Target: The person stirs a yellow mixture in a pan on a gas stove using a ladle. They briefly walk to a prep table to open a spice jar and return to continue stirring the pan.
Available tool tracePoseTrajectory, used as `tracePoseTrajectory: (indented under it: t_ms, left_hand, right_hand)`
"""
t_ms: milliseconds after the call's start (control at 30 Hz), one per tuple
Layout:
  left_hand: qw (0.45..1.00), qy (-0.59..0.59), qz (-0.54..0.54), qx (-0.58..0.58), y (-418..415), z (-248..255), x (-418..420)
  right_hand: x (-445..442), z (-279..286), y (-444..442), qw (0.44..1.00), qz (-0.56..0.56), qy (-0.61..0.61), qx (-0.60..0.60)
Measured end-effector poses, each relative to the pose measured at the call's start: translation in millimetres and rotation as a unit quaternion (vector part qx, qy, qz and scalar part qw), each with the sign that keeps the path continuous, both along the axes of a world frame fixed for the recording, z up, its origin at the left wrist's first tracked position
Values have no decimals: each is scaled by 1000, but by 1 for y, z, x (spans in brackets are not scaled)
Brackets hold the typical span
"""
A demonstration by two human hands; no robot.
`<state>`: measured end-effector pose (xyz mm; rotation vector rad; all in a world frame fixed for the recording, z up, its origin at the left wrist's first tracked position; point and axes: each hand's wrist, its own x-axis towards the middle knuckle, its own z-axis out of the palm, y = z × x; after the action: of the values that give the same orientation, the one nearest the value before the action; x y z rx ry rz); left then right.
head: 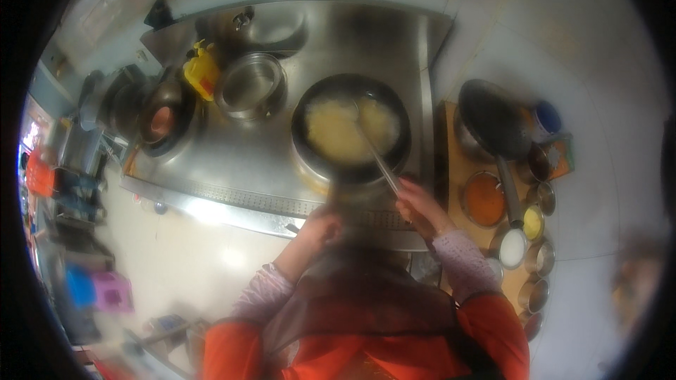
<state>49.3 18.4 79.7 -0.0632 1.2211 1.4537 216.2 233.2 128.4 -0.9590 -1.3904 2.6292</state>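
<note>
A dark wok [404, 121] sits on the stove's burner ring, with pale yellow food [338, 129] in cloudy, bubbling liquid inside. My right hand [420, 206] grips the metal handle of a cooking ladle or spatula [381, 161]; its far end dips into the food, so its shape is hidden. At the wok's near side, my left hand [321, 226] is closed around what looks like the blurred wok handle [338, 192].
Left on the steel stove top [232, 153] are a metal pot [251, 87], a yellow jug [202, 71] and stacked pans [169, 111]. To the right, a black pan [494, 116] rests above several seasoning bowls, one holding orange-red contents [484, 199]. Another person [41, 171] stands far left.
</note>
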Motion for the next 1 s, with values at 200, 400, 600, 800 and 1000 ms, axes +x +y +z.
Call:
tracePoseTrajectory:
  t_ms: [200, 400, 600, 800, 1000]
  left_hand:
    - [1000, 0, -11, 16, 0, -9, -3]
    - [1000, 6, 1, 15, 0, -1, -1]
    - [1000, 14, -6, 23, 0, -3, -2]
    - [1000, 26, 1, 10, -1, -3, -1]
    - [1000, 14, 3, 5, -2, -2, -1]
  right_hand:
    - [56, -3, -6, 995, 70, -7, 73]
    - [89, 41, -21, 976, 106, -45, 183]
    - [104, 23, -9, 926, 169, -71, 331]
    - [60, 3, -4, 851, 171, -139, 477]
    - [15, 4, 2, 953, 83, -102, 272]
